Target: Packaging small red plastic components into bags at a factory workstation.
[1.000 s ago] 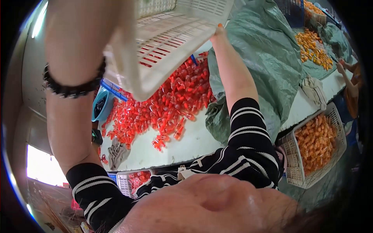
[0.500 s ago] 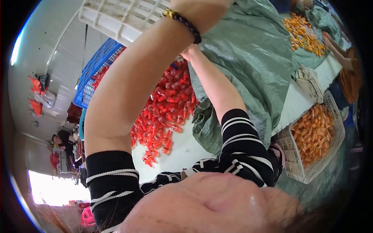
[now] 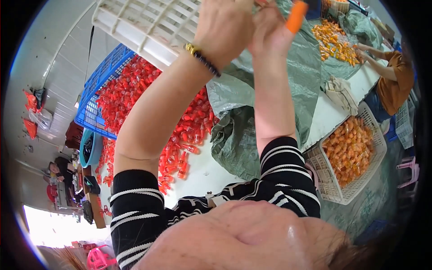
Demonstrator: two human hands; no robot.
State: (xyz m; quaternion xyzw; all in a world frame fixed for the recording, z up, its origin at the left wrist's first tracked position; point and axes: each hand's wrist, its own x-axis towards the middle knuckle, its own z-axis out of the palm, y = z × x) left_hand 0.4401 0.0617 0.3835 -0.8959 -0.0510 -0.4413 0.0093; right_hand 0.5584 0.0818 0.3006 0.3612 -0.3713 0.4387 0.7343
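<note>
My left hand (image 3: pixel 227 29), with a dark beaded bracelet and gold charm at the wrist, is raised near the top edge, back toward me. Its fingers run out of the picture. Close beside it is my right hand (image 3: pixel 272 33), palm toward me, its thumb stretched out to the right. An orange cover-like piece (image 3: pixel 297 17) sits at that thumb; the other fingertips are cut off. Beneath the hands lies a green plastic woven sheet (image 3: pixel 238 92). Left of my left hand stands a tilted white slatted crate (image 3: pixel 155 27). Small red clear-ended pieces (image 3: pixel 191 135) are heaped below my forearm.
A blue crate (image 3: pixel 85 105) full of red pieces stands at left, beside a teal tub (image 3: pixel 92 148). At right, a white basket (image 3: pixel 344 195) holds orange pieces. Farther off, a person in a brown top (image 3: pixel 400 83) works at an orange pile (image 3: pixel 335 42). A pink stool (image 3: pixel 408 172) stands behind.
My right hand has come up and right, out from behind my left wrist, and its palm now shows. My left hand has dropped into view. The view has shifted slightly.
</note>
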